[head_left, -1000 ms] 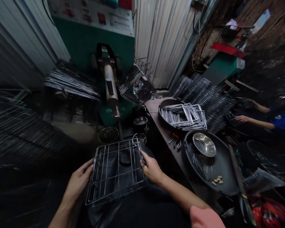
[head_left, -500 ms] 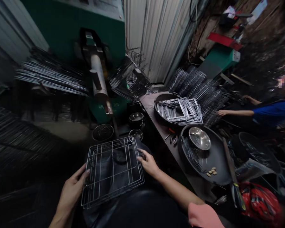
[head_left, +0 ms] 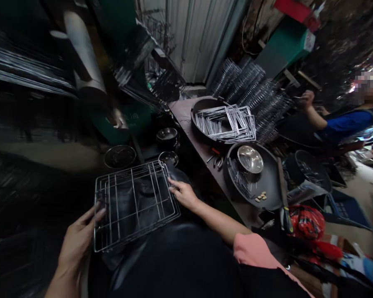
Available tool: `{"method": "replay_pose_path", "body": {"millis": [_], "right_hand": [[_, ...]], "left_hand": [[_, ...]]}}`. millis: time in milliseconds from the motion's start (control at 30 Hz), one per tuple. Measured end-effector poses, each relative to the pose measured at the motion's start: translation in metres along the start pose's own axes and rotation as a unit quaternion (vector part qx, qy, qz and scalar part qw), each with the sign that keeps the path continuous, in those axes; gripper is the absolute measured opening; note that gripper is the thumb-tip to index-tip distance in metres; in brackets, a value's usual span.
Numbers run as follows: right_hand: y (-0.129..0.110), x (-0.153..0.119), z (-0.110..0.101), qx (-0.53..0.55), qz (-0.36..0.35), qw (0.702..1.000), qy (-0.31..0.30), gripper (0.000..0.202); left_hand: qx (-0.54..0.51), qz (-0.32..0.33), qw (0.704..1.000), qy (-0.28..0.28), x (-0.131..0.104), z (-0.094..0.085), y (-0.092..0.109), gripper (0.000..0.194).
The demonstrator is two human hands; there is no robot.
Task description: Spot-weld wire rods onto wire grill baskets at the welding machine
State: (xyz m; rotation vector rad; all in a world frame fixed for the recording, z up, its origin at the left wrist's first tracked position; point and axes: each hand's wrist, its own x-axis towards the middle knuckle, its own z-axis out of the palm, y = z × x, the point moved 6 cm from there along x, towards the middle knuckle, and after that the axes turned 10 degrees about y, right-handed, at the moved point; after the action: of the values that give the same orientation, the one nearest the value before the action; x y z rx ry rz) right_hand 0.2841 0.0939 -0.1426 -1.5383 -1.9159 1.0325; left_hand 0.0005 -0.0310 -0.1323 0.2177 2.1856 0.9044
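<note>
A rectangular wire rack (head_left: 136,203) lies tilted over my dark apron in the lower middle of the view. My left hand (head_left: 81,236) grips its left side, thumb and fingers closed about the wires. On the far right corner side, my right hand (head_left: 183,193) pinches the frame between thumb and fingers. Just beyond the rack stand a small metal bowl (head_left: 168,158) and a round dish (head_left: 119,156) with dark contents.
A green machine (head_left: 124,120) with a metal arm stands ahead. On the bench, one round tray (head_left: 196,124) holds wire frames; another (head_left: 275,186) holds a steel bowl (head_left: 250,159). Coil-like wire stacks (head_left: 248,87) stand behind. A person in blue (head_left: 345,124) works at right.
The view has swung right and down, so the bench and trays appear further left and higher. The person in blue has raised a hand. Both my hands still hold the rack.
</note>
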Motion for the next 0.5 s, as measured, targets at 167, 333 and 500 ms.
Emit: {"method": "replay_pose_path", "body": {"millis": [167,333,500], "right_hand": [[-0.017,0.004,-0.010,-0.141,0.003,0.989,-0.047,0.047],[-0.012,0.002,-0.007,-0.038,0.000,0.999,-0.028,0.047],[0.013,0.004,-0.001,0.161,0.109,0.981,0.012,0.036]], "left_hand": [[0.088,0.112,0.990,0.009,0.013,-0.001,-0.001,0.048],[-0.018,0.048,0.998,-0.036,0.030,-0.002,-0.009,0.053],[-0.095,-0.005,0.990,-0.101,0.042,0.008,-0.002,0.049]]}}
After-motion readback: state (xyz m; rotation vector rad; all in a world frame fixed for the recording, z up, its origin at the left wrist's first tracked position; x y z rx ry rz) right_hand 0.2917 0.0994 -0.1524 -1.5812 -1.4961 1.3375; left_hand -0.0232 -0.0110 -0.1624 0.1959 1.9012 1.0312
